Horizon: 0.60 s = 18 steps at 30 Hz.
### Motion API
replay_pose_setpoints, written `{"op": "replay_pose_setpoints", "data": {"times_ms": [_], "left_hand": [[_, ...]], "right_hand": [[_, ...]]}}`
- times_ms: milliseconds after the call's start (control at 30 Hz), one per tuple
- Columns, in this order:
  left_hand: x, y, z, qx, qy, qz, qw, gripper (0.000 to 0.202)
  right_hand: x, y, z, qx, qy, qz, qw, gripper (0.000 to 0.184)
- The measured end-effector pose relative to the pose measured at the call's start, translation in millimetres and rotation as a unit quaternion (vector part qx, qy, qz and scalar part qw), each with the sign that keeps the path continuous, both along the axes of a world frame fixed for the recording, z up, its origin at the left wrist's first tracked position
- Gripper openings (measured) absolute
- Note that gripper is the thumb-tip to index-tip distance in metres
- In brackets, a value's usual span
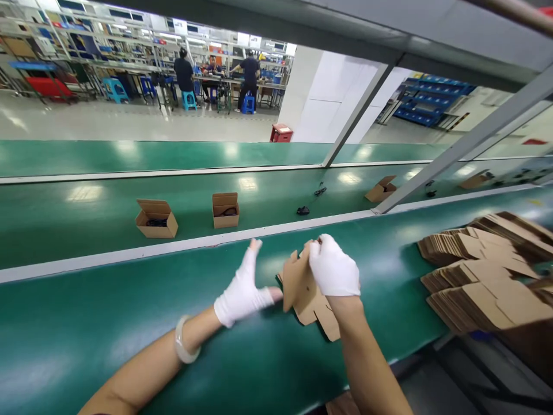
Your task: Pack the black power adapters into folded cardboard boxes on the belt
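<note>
Head view: the right hand (pixel 333 266) grips the top of a flat cardboard box (pixel 302 291), tilted half upright on the green bench (pixel 129 323) near centre. At its 9 o'clock the left hand (pixel 242 288) is spread open, its thumb close to the cardboard. It looks like the folding-up stage, and squaring the box wants both hands. A pile of flat boxes (pixel 479 271) sits at 3 o'clock and open boxes (pixel 156 219) at 11.

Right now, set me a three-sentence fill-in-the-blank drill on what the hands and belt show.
The right hand grips a box blank made of ____.
The bracelet circles the ____ wrist.
The belt under the hands is coloured ____.
Missing words: cardboard; left; green.
</note>
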State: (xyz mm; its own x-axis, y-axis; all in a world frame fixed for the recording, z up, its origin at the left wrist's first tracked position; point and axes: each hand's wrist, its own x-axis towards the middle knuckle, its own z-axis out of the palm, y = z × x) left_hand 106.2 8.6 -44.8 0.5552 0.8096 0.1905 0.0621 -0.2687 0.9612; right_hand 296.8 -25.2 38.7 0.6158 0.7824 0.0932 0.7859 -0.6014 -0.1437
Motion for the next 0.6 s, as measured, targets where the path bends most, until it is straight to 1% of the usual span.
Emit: {"op": "replay_pose_setpoints", "data": {"times_ms": [33, 67, 100, 133, 167, 233, 267, 300, 333, 367, 400, 467, 500, 533, 567, 600], "left_hand": [[0.2, -16.2, 6.6, -0.035, 0.011, -0.052, 0.998, 0.111], [-0.5, -27.2, 13.0, -0.068, 0.018, -0.086, 0.994, 0.116], [-2.3, -32.9, 19.1, -0.097, 0.014, -0.104, 0.990, 0.118], [-5.3, -33.8, 25.0, -0.121, -0.001, -0.115, 0.986, 0.118], [-9.6, -30.7, 30.5, -0.140, -0.028, -0.123, 0.982, 0.114], [-21.1, -18.0, 40.5, -0.166, -0.090, -0.128, 0.974, 0.099], [-27.4, -10.8, 44.5, -0.174, -0.113, -0.122, 0.971, 0.091], [-33.5, -4.1, 47.6, -0.176, -0.126, -0.111, 0.970, 0.084], [-39.0, 1.4, 49.5, -0.175, -0.131, -0.097, 0.971, 0.079], [-43.8, 5.6, 50.3, -0.171, -0.131, -0.080, 0.973, 0.077], [-47.7, 8.6, 50.3, -0.164, -0.128, -0.064, 0.976, 0.074], [-53.0, 11.2, 49.1, -0.143, -0.122, -0.032, 0.982, 0.071], [-54.8, 11.4, 48.7, -0.129, -0.119, -0.020, 0.984, 0.069], [-56.2, 11.0, 48.7, -0.114, -0.116, -0.009, 0.987, 0.068], [-57.4, 10.3, 49.2, -0.098, -0.111, -0.001, 0.989, 0.066], [-58.4, 9.2, 50.0, -0.083, -0.106, 0.006, 0.991, 0.066]], "right_hand": [[-8.0, 2.2, -1.0, 0.032, -0.002, 0.026, 0.999, 0.032], [-14.5, 4.0, -3.3, 0.064, 0.011, 0.054, 0.996, 0.031], [-19.4, 5.2, -6.2, 0.098, 0.035, 0.080, 0.991, 0.030], [-23.0, 5.6, -9.1, 0.138, 0.070, 0.102, 0.983, 0.030], [-25.7, 5.2, -11.5, 0.179, 0.116, 0.123, 0.969, 0.030], [-30.0, 2.6, -13.4, 0.253, 0.231, 0.171, 0.924, 0.029], [-32.4, 1.0, -13.0, 0.272, 0.289, 0.198, 0.896, 0.029], [-35.1, -0.6, -11.7, 0.275, 0.335, 0.224, 0.873, 0.029], [-38.3, -1.8, -9.9, 0.267, 0.359, 0.245, 0.860, 0.030], [-41.9, -2.5, -7.5, 0.259, 0.354, 0.255, 0.862, 0.030], [-45.7, -2.6, -4.8, 0.260, 0.319, 0.255, 0.875, 0.030], [-53.6, -1.8, 1.6, 0.302, 0.187, 0.252, 0.900, 0.033], [-57.6, -1.0, 5.3, 0.328, 0.109, 0.262, 0.901, 0.034], [-61.4, -0.1, 9.4, 0.346, 0.036, 0.284, 0.894, 0.034], [-64.8, 0.7, 13.6, 0.348, -0.024, 0.315, 0.883, 0.033], [-67.9, 1.6, 17.7, 0.334, -0.069, 0.351, 0.872, 0.031]]}}
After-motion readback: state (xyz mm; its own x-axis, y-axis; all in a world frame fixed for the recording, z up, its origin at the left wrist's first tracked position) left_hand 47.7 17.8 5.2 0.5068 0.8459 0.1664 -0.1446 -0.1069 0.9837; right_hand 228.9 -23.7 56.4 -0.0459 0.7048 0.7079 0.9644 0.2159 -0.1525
